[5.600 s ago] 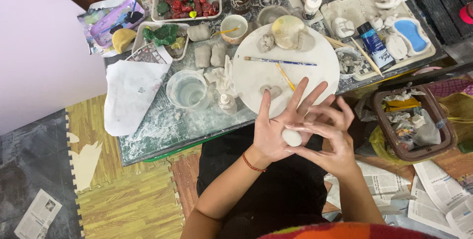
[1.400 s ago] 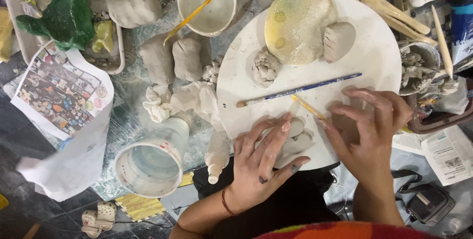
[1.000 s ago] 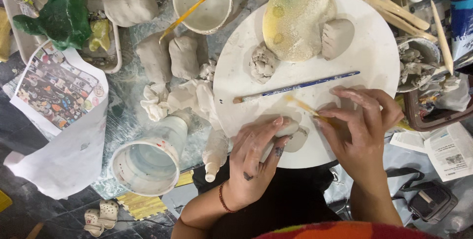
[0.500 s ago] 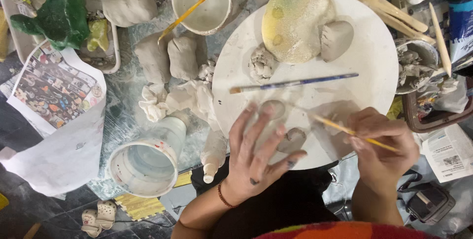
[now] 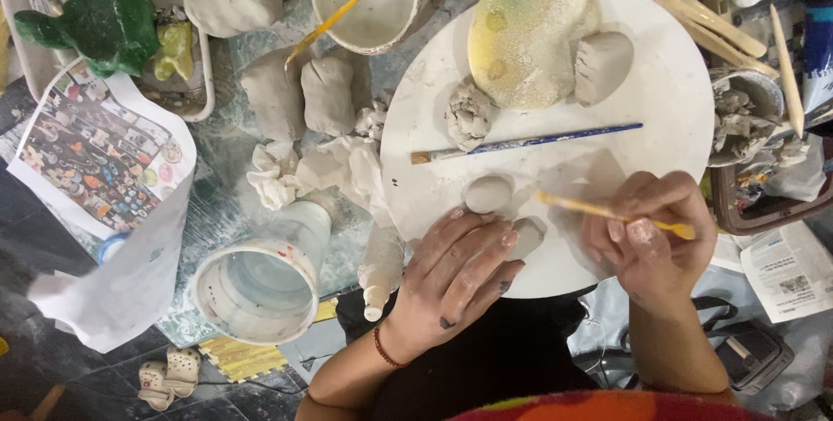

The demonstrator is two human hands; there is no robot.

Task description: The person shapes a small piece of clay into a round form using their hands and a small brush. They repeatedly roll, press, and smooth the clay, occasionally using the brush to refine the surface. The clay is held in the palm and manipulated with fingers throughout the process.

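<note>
Compared with half a second ago, the left hand (image 5: 460,269) has slid down toward six o'clock on the round white board (image 5: 677,65), uncovering the small flattened grey clay disc (image 5: 488,194). Its fingers lie spread and relaxed, grasping nothing, fingertips resting on a second small grey clay piece (image 5: 527,236) at the board's near edge. The right hand (image 5: 652,234) stays clenched around the thin yellow wooden modelling stick (image 5: 577,207), whose tip now points toward nine o'clock, at the clay. At twelve o'clock on the board lie the blue-handled paintbrush (image 5: 529,141), a yellow-speckled clay dome (image 5: 529,32) and a crumpled clay lump (image 5: 469,113). Off at nine o'clock on the surface, a clear plastic water cup (image 5: 260,282) and crumpled white tissue (image 5: 321,169) crowd the board's edge.
</note>
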